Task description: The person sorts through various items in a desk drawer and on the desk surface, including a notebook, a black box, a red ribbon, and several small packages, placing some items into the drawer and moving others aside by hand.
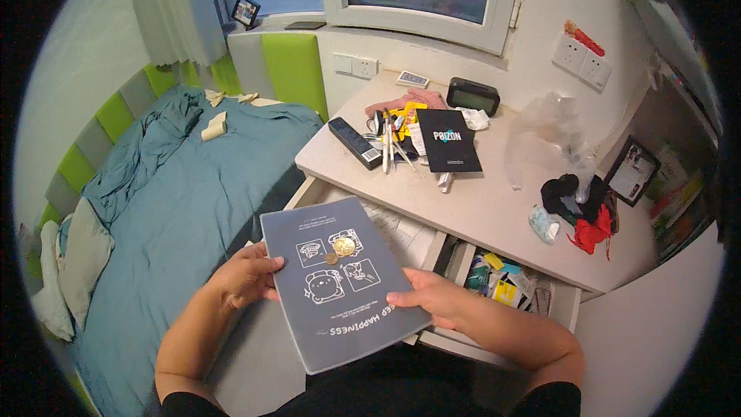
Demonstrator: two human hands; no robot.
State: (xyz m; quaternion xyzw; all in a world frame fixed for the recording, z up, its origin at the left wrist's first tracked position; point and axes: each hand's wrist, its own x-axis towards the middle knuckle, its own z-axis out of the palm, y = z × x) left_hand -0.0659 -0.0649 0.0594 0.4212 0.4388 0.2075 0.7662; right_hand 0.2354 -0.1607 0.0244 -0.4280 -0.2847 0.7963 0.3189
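A grey notebook or folder (359, 324) with white cartoon drawings is held flat between both hands over a pulled-out desk drawer (304, 191). My left hand (250, 275) grips its left edge, thumb on top. On its right edge, my right hand (425, 298) holds it with the thumb over the cover and the fingers beneath. A larger gold-coloured coin (344, 247) and a smaller darker coin (331, 258) lie on the cover. Papers (405, 237) show in the drawer beyond it.
Pens (386, 147), a long black box (355, 143), a black printed card (449, 142) and a black digital clock (473, 96) lie on the desk (370, 179). A second open drawer (570, 307) holds small packets. A bed (191, 214) stands left; a plastic bag (544, 139) and red cloth (593, 231) sit right.
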